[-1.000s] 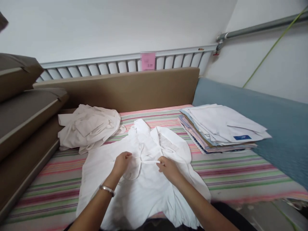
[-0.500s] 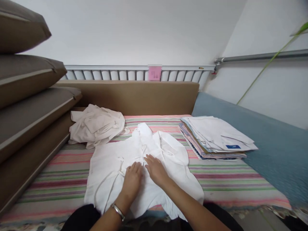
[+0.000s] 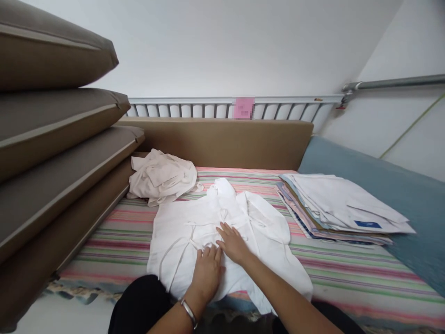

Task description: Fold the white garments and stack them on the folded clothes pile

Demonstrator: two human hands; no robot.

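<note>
A white garment with thin tie strings (image 3: 174, 232) lies spread over the striped cloth (image 3: 121, 241) in front of me. My left hand (image 3: 207, 268), with a silver bangle at the wrist, rests palm down on the garment's lower middle, its fingers stretched out. Slightly higher and to the right, my right hand (image 3: 232, 242) lies flat on the same fabric with fingers apart. Neither hand grips the cloth. The hands almost touch at the fingertips. Near them, a bow of string shows on the garment; part of the fabric is hidden under my arms.
A crumpled off-white cloth (image 3: 163, 176) lies at the back left, beside stacked brown cushions (image 3: 62, 153). On the right sits a pile of folded clothes (image 3: 347, 204), a white one on top. Behind stand a long brown cushion (image 3: 222, 144) and a white radiator (image 3: 187, 109).
The view has shifted, so everything appears further right. My left hand has slid slightly down the garment relative to the strings; my right hand stays flat on it.
</note>
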